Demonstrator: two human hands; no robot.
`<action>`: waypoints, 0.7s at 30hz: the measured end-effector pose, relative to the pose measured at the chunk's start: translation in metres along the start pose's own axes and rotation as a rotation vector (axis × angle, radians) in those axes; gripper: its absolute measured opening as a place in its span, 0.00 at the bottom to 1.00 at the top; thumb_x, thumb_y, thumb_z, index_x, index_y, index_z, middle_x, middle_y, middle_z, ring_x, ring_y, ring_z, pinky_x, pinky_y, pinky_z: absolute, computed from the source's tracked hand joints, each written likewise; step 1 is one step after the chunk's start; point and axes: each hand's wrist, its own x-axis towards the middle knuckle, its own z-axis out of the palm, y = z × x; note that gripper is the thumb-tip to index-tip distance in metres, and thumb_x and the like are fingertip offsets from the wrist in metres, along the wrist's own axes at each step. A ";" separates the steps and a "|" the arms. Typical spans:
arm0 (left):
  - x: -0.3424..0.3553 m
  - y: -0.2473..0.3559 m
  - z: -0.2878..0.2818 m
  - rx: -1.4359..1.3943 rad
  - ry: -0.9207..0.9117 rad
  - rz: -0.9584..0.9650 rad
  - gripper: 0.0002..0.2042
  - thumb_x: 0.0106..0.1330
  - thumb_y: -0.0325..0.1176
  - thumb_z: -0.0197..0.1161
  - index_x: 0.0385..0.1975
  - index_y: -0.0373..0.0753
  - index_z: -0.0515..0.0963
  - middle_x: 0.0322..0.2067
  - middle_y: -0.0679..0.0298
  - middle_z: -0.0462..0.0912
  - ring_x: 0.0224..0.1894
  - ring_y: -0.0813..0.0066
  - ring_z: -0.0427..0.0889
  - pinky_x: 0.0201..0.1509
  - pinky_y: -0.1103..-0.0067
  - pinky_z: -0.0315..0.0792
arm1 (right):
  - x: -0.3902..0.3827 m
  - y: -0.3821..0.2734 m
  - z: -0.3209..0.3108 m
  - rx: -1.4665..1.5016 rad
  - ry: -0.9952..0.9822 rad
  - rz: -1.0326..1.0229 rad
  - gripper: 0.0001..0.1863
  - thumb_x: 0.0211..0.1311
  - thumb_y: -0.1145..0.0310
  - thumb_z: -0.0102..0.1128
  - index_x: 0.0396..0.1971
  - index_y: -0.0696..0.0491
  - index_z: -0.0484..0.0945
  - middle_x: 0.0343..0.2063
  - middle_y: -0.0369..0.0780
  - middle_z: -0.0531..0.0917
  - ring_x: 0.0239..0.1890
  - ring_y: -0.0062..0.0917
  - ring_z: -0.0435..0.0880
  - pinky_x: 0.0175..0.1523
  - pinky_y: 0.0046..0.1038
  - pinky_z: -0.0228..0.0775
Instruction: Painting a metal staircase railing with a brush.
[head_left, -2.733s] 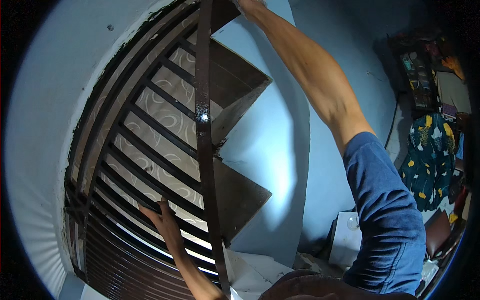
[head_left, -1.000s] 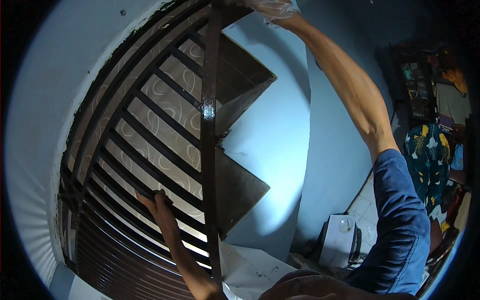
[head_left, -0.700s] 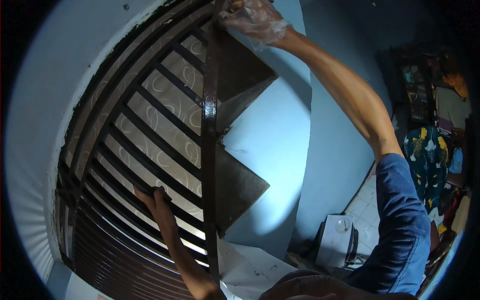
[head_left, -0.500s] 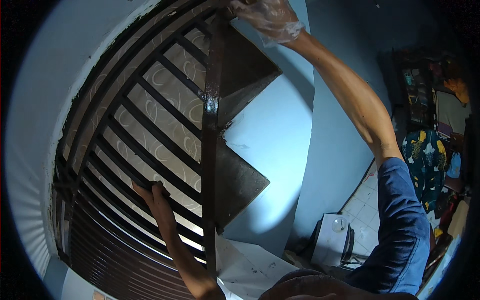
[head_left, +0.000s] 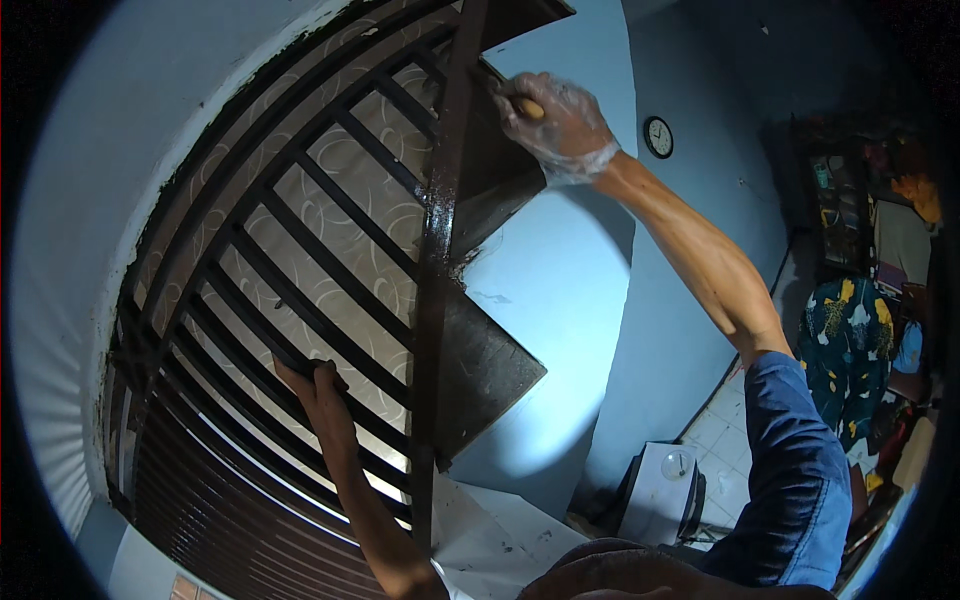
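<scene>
Left hand: bare, its fingers and thumb closed around one dark bar of the railing; the left hand (head_left: 322, 402) sits on the near side, likely to brace the body while the other arm reaches far.
Right hand: clenched on a small handle, inside a thin, clear plastic glove; the right hand (head_left: 565, 125) is just right of the upright rail — the glove probably keeps the skin clean.
Handle: a rounded, tan end of the handle (head_left: 531, 108) pokes from the fist, looking like wood; the rest is hidden, and whether it touches the rail cannot be told.
Railing: in the left half of the scene, with slim, parallel bars such as the gripped bar (head_left: 298, 358); the long, straight upright rail (head_left: 438, 225) is brown, hard and glossy, with a bright highlight.
Backing: behind the bars, a beige surface (head_left: 335, 245) with pale swirls, curtain or panel unclear.
Steps: dark, sharp-cornered stair ends (head_left: 490, 370) jut right against the smooth blue wall (head_left: 560, 330).
Far right: 1 round, dark-rimmed clock (head_left: 658, 137) on the wall; dark cloth (head_left: 848, 325) with yellow and white motifs.
Near right: 1 white, box-like object (head_left: 655, 505) bearing a round, clear dish (head_left: 679, 462).
</scene>
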 end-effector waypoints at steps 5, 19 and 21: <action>0.005 -0.008 -0.001 0.003 -0.019 0.013 0.34 0.70 0.33 0.50 0.77 0.44 0.50 0.31 0.66 0.66 0.31 0.77 0.65 0.38 0.77 0.65 | 0.002 -0.012 -0.009 0.105 0.054 -0.007 0.13 0.59 0.72 0.74 0.42 0.52 0.81 0.32 0.40 0.84 0.36 0.35 0.86 0.41 0.35 0.82; 0.006 -0.001 0.006 -0.085 0.003 -0.008 0.31 0.76 0.38 0.47 0.77 0.39 0.50 0.27 0.66 0.65 0.28 0.77 0.65 0.37 0.76 0.67 | 0.008 0.010 -0.029 0.675 0.006 0.443 0.13 0.71 0.64 0.65 0.42 0.60 0.82 0.32 0.38 0.85 0.33 0.20 0.84 0.41 0.25 0.76; 0.009 -0.006 0.004 -0.104 0.005 0.003 0.30 0.79 0.43 0.46 0.76 0.39 0.51 0.26 0.67 0.65 0.27 0.78 0.64 0.33 0.78 0.64 | 0.006 0.007 -0.038 0.617 0.005 0.457 0.14 0.71 0.64 0.66 0.41 0.62 0.80 0.35 0.37 0.82 0.34 0.19 0.80 0.41 0.24 0.73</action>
